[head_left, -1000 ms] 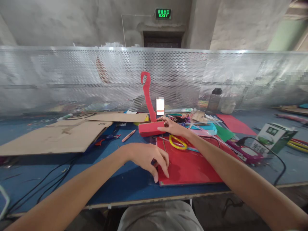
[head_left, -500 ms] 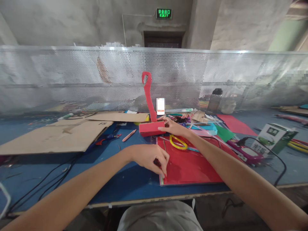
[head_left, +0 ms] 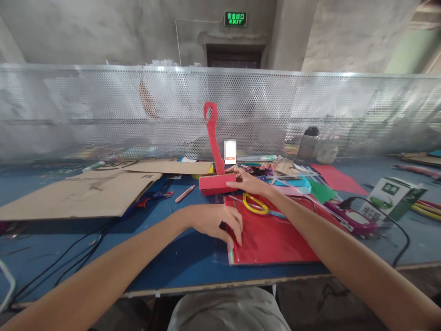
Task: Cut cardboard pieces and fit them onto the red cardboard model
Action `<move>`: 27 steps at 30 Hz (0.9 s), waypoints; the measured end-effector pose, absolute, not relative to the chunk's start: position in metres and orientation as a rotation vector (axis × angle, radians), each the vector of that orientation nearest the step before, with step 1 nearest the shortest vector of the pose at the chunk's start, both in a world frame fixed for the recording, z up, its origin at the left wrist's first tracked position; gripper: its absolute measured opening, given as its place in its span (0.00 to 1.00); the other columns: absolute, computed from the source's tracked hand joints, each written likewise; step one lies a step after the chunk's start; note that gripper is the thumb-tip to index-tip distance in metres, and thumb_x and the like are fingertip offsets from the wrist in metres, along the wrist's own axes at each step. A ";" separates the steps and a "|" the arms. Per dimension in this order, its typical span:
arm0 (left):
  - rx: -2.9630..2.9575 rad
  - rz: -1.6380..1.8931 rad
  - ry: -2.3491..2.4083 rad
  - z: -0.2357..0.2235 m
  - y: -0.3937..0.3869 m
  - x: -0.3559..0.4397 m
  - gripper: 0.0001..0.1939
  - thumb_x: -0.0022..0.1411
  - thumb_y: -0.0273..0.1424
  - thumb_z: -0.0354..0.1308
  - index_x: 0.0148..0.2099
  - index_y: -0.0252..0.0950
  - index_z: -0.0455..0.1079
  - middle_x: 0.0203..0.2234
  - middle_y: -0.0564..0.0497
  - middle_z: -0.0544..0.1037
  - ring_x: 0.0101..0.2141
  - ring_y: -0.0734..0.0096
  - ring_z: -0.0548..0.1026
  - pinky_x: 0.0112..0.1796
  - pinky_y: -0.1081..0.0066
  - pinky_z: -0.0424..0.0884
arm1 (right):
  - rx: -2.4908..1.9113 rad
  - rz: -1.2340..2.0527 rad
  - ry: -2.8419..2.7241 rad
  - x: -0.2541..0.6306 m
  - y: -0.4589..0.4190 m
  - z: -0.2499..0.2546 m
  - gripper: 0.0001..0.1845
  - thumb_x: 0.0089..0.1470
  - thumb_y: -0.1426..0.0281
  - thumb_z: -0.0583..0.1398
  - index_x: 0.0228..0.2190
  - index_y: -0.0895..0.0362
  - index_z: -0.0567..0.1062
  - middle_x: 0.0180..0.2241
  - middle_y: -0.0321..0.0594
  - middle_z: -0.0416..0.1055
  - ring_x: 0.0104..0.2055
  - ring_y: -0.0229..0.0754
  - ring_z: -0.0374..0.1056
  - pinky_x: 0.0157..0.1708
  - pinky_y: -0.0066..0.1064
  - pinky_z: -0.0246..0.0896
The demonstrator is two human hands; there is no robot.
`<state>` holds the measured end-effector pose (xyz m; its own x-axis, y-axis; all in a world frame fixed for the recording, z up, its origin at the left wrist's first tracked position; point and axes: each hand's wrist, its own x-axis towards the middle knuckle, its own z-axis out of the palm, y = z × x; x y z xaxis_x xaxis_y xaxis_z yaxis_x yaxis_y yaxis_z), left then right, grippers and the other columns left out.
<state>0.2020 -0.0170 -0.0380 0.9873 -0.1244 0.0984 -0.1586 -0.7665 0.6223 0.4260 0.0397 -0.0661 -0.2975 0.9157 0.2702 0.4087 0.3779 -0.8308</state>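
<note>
My right hand (head_left: pixel 251 182) grips the right end of a red box (head_left: pixel 216 183). From this box rises a tall red strip (head_left: pixel 214 138) with a curled, hook-like top. Over the left edge of a clear sleeve of red paper (head_left: pixel 279 241) is my left hand (head_left: pixel 218 224), its thumb and fingers curved but apart, with nothing visible between them. Edges of other colours show at the sleeve's lower left corner. A yellow-handled tool (head_left: pixel 255 204) lies on the sleeve, below my right wrist. The pink pen (head_left: pixel 185 194) rests left of the box.
Cardboard sheets (head_left: pixel 79 195) cover the left of the blue table (head_left: pixel 165 271). Coloured scraps, a green sheet (head_left: pixel 320 191), a magenta device (head_left: pixel 356 218) with a black cable and a carton (head_left: pixel 392 200) lie right. A phone (head_left: pixel 230 152) and a bottle (head_left: pixel 308 143) stand behind.
The pinch of my left hand at the sleeve's left edge has loosened, and its fingers have lifted slightly. A clear flap now shows left of that edge. My right hand and the box stay put.
</note>
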 end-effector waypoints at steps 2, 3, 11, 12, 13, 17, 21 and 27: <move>2.522 0.085 -0.158 -0.036 -0.014 0.196 0.10 0.68 0.35 0.61 0.46 0.41 0.82 0.42 0.43 0.80 0.44 0.64 0.76 0.49 0.70 0.70 | -1.134 0.841 -1.871 0.426 0.041 -0.067 0.38 0.48 0.54 0.72 0.56 0.54 0.68 0.46 0.45 0.75 0.46 0.48 0.73 0.51 0.44 0.70; 2.550 0.092 -0.133 -0.035 -0.012 0.193 0.10 0.68 0.34 0.61 0.47 0.43 0.82 0.42 0.44 0.80 0.44 0.65 0.76 0.49 0.71 0.70 | -1.131 0.839 -1.871 0.426 0.041 -0.067 0.38 0.48 0.54 0.72 0.56 0.54 0.68 0.46 0.45 0.75 0.46 0.48 0.73 0.51 0.44 0.70; 2.576 0.087 -0.050 -0.030 -0.003 0.188 0.08 0.63 0.34 0.67 0.44 0.43 0.83 0.40 0.47 0.81 0.42 0.67 0.78 0.46 0.72 0.71 | -1.122 0.827 -1.877 0.426 0.043 -0.069 0.39 0.50 0.54 0.70 0.58 0.55 0.66 0.46 0.46 0.76 0.46 0.48 0.73 0.52 0.45 0.69; 2.575 0.084 -0.044 -0.030 -0.004 0.189 0.08 0.63 0.35 0.67 0.44 0.43 0.83 0.40 0.47 0.81 0.42 0.66 0.78 0.46 0.72 0.71 | -1.123 0.824 -1.879 0.426 0.043 -0.069 0.39 0.50 0.54 0.70 0.58 0.55 0.67 0.46 0.46 0.75 0.46 0.48 0.73 0.52 0.45 0.69; 2.576 0.080 -0.037 -0.030 -0.005 0.189 0.07 0.63 0.35 0.67 0.44 0.43 0.83 0.40 0.47 0.81 0.41 0.66 0.78 0.46 0.72 0.71 | -1.124 0.819 -1.879 0.426 0.043 -0.069 0.39 0.50 0.54 0.70 0.57 0.55 0.67 0.46 0.45 0.75 0.46 0.48 0.73 0.52 0.45 0.69; 2.566 0.062 -0.025 -0.031 -0.007 0.191 0.06 0.63 0.33 0.66 0.42 0.43 0.82 0.40 0.48 0.80 0.41 0.67 0.79 0.46 0.73 0.71 | -1.118 0.815 -1.880 0.426 0.043 -0.069 0.38 0.49 0.54 0.71 0.57 0.54 0.67 0.47 0.45 0.75 0.46 0.48 0.73 0.52 0.46 0.70; 2.530 0.062 -0.037 -0.032 -0.006 0.192 0.06 0.64 0.33 0.66 0.42 0.43 0.82 0.39 0.47 0.80 0.41 0.67 0.78 0.45 0.73 0.71 | -1.133 0.799 -1.890 0.426 0.042 -0.068 0.37 0.50 0.54 0.71 0.56 0.54 0.68 0.47 0.46 0.75 0.47 0.48 0.72 0.53 0.46 0.69; 2.484 0.075 -0.046 -0.034 -0.003 0.194 0.06 0.65 0.34 0.65 0.42 0.41 0.83 0.38 0.46 0.79 0.39 0.67 0.78 0.44 0.73 0.71 | -1.139 0.783 -1.910 0.426 0.039 -0.065 0.38 0.50 0.53 0.70 0.57 0.54 0.67 0.48 0.45 0.74 0.48 0.48 0.72 0.53 0.45 0.69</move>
<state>0.1941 -0.0026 -0.0340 0.9977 -0.0148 0.0656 -0.0517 -0.7918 0.6086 0.4257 0.0393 -0.0653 -0.3098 0.9029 0.2981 0.4338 0.4132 -0.8007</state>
